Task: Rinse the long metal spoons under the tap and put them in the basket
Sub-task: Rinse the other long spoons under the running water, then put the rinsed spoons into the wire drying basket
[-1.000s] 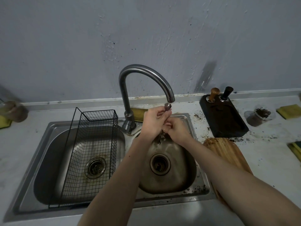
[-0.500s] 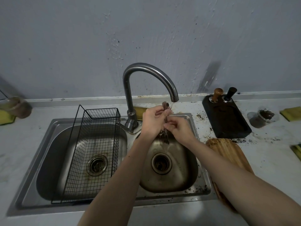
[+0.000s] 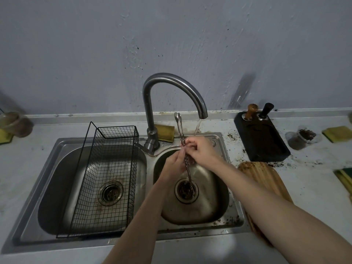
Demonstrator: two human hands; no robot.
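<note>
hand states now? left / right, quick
Left hand: closed on the bundle of long thin metal spoons, over the right sink basin.
Right hand: closed on the same spoons, just above the left hand.

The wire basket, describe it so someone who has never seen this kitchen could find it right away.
Start at the steel double sink below the curved tap. The basket stands in the left basin, on the far side of the tap from both hands. It is a tall black wire-mesh box with an open top and nothing in it, the only see-through grid thing here.
</note>
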